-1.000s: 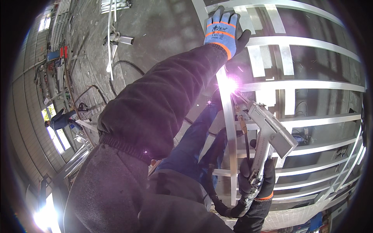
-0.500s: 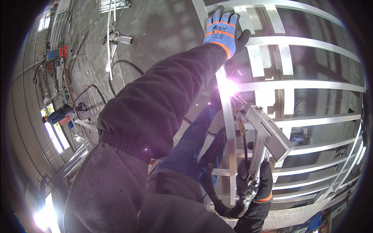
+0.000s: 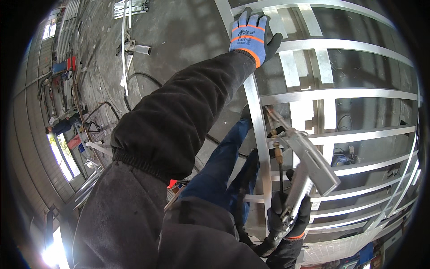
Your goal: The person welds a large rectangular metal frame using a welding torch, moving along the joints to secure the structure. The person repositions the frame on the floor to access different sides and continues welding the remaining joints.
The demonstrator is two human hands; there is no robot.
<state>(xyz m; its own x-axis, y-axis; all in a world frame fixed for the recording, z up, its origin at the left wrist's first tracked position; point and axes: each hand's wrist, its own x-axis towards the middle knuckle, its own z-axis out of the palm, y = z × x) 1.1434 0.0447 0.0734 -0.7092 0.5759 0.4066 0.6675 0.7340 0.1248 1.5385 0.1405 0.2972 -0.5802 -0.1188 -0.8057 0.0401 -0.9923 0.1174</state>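
My left hand (image 3: 249, 38), in a blue and black glove with orange bands, rests on the long side rail of a silver metal frame (image 3: 255, 101). Its fingers bend over the metal near a crossbar, with the thumb out to the right. In my right hand (image 3: 293, 215), gloved in black, is a handheld welding gun (image 3: 309, 157) with a boxy grey body. Its tip points up and left, close to the joint of the side rail and a crossbar (image 3: 340, 94). No arc glows there. Part of my right hand's grip is hidden behind the gun.
Several parallel crossbars spread to the right over a grey floor (image 3: 179, 27). Metal lengths (image 3: 130, 8) and a cable (image 3: 148, 76) lie on the floor at left. Farther left is another person (image 3: 62, 126). My legs (image 3: 219, 157) are beside the side rail.
The bright arc and sparks at the joint have gone out, and the purple glare has faded. The gun has shifted slightly downward. The frame and my left hand appear a little farther left and up.
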